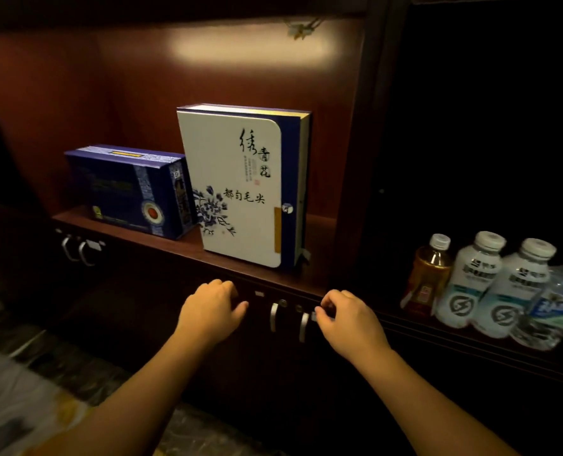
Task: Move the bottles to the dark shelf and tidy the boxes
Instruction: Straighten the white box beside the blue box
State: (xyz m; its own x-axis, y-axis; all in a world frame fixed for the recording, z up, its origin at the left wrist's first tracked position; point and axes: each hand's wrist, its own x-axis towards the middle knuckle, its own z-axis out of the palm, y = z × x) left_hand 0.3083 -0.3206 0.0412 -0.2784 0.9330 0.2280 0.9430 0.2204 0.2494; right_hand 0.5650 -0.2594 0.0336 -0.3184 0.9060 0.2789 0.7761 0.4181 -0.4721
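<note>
A tall white box with blue flowers (240, 189) stands upright on the lit reddish shelf (260, 261). A dark blue box (132, 190) stands to its left, touching it. On the dark shelf (470, 340) at the right stand an amber bottle (426, 278), two white bottles (469, 281) (513, 291) and a clear water bottle (556, 307). My left hand (212, 312) hovers below the shelf edge, fingers curled and holding nothing. My right hand (347, 319) hangs by the cabinet handles, fingers loosely bent, also holding nothing.
Below the shelf are cabinet doors with metal handles (288, 319) and keyholes. More handles (76, 248) sit at the left. A dark upright post (365, 159) divides the lit shelf from the dark one. Marbled floor and a pale cloth (20, 399) lie at lower left.
</note>
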